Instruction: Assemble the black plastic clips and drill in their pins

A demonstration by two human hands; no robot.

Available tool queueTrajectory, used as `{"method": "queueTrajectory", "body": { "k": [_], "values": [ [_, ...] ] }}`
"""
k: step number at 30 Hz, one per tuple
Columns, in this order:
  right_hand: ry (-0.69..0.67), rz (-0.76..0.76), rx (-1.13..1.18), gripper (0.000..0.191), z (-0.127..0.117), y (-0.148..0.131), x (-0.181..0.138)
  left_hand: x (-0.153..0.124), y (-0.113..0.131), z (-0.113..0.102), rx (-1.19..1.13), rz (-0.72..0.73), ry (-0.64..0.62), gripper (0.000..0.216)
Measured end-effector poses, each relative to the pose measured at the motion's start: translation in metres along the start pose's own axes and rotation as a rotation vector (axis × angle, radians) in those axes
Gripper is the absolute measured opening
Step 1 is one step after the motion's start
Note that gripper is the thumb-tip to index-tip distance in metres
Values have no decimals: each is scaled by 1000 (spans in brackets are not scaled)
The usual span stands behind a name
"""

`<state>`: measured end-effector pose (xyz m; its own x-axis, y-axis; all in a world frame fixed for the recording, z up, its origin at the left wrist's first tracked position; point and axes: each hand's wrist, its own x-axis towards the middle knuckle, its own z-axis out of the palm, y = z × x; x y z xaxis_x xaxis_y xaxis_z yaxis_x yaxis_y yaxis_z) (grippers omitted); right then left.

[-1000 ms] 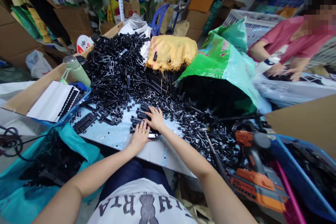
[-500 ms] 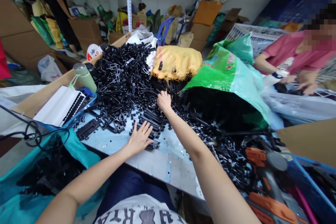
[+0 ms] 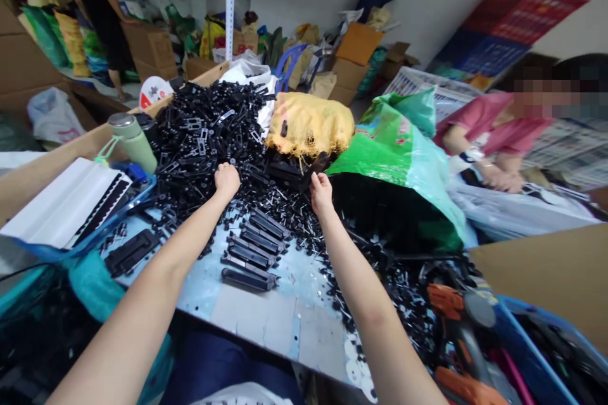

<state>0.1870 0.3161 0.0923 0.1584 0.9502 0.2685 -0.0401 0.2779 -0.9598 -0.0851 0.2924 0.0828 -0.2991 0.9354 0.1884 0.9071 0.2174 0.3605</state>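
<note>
My left hand is at the near side of a large heap of small black plastic parts. Its fingers are curled in, and what they grip, if anything, is hidden. Between the fingertips of my right hand is a long dark plastic piece, tilted upward by the mouth of a yellow mesh sack. Several long black plastic housings lie side by side in a row on the table, nearer to me than both hands. Small screws and black bits are scattered between the hands.
A green sack lies open at the right. An orange-and-grey power tool rests at the right front beside a blue crate. A green bottle and white booklet sit left. A co-worker in pink works at the right.
My left hand has left the row of black housings and moved up to the heap, its fingers now curled. My right hand has shifted slightly right and now shows a long dark piece.
</note>
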Motion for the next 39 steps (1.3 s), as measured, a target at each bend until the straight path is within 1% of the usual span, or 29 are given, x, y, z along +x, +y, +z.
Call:
{"method": "queueTrajectory", "body": {
  "k": [2, 4, 6, 9, 11, 13, 14, 16, 18, 19, 21, 22, 23, 25, 28, 30, 31, 32, 33, 36, 37, 38, 39],
  "values": [
    [56, 21, 162, 32, -5, -13, 6, 9, 8, 5, -24, -29, 15, 29],
    [49, 56, 368, 29, -8, -29, 9, 11, 11, 7, -48, -56, 28, 31],
    [-33, 106, 491, 27, -12, -44, 9, 9, 10, 4, -73, -75, 32, 33],
    [-163, 228, 542, 28, -16, -57, -1, -3, 4, -6, -110, -108, 40, 35],
    [-184, 331, 581, 32, -17, -58, -12, -20, -1, -16, -130, -127, 44, 35],
    [-177, 423, 630, 35, -20, -57, -26, -50, -4, -26, -216, -96, 9, 38],
    [-182, 459, 645, 37, -22, -57, -34, -70, -5, -30, -289, -51, -30, 39],
    [-222, 508, 634, 43, -28, -55, -53, -121, -7, -34, -464, 86, -147, 34],
    [-244, 525, 585, 48, -38, -54, -75, -179, -9, -32, -559, 255, -295, 30],
    [-232, 527, 558, 47, -43, -53, -88, -208, -9, -30, -576, 326, -365, 29],
    [-178, 517, 516, 40, -54, -49, -115, -260, -11, -23, -569, 438, -421, 27],
    [-161, 514, 498, 36, -59, -47, -129, -281, -12, -20, -556, 470, -442, 26],
    [-154, 512, 482, 33, -62, -44, -144, -298, -12, -17, -542, 489, -456, 24],
    [-156, 514, 446, 34, -65, -38, -171, -320, -13, -12, -521, 498, -487, 23],
    [-141, 491, 357, 44, -68, -30, -208, -330, -15, -5, -489, 488, -526, 26],
    [-159, 421, 256, 53, -78, -27, -229, -327, -18, -1, -440, 467, -535, 28],
    [-189, 363, 174, 58, -87, -26, -238, -324, -20, 1, -412, 453, -536, 28],
    [-238, 296, 59, 59, -98, -27, -247, -322, -23, 2, -390, 437, -531, 28],
    [-300, 226, -85, 56, -112, -28, -256, -319, -25, 2, -380, 423, -523, 28],
    [-502, 62, -540, 34, -150, -33, -280, -316, -31, -1, -457, 395, -491, 28],
    [-561, 22, -651, 31, -157, -34, -286, -317, -30, -3, -511, 389, -480, 28],
    [-608, -17, -734, 33, -159, -35, -292, -318, -28, -5, -570, 383, -469, 29],
    [-641, -54, -790, 38, -156, -35, -298, -321, -25, -6, -625, 375, -458, 29]
  ]
}}
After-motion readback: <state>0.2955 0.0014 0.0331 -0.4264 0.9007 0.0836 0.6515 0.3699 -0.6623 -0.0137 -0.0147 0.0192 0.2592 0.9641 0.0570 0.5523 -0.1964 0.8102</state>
